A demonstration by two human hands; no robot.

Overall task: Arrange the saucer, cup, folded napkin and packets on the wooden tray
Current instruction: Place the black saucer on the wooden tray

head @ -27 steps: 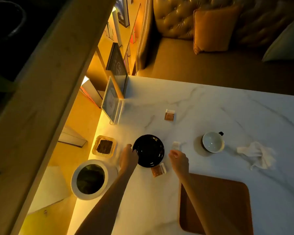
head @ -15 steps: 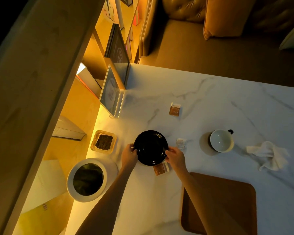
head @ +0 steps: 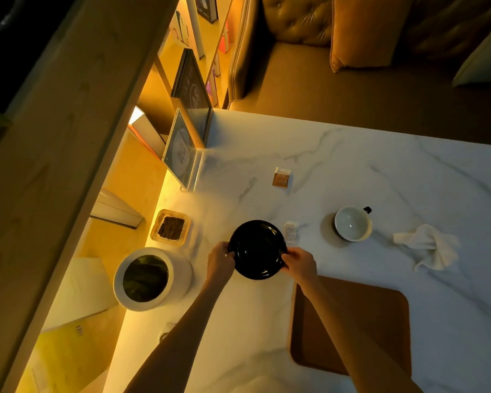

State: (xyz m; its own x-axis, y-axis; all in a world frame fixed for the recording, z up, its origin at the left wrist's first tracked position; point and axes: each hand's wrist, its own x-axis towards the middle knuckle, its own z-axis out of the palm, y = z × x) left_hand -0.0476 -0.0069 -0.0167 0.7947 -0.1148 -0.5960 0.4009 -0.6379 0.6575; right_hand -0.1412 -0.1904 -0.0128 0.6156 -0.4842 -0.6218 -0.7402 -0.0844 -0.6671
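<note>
Gripping black saucer (head: 257, 249) at opposite rims, left hand (head: 219, 258) and right hand (head: 300, 261) fingers pinching. Positioned beside wooden tray (head: 380, 321) on worktop (head: 408, 180).

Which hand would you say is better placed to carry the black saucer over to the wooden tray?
Probably the right hand: it grips the black saucer's rim on the side nearest the wooden tray. The left hand holds the far rim.

Left hand (head: 219, 260) and right hand (head: 300, 262) pinch inward.
</note>
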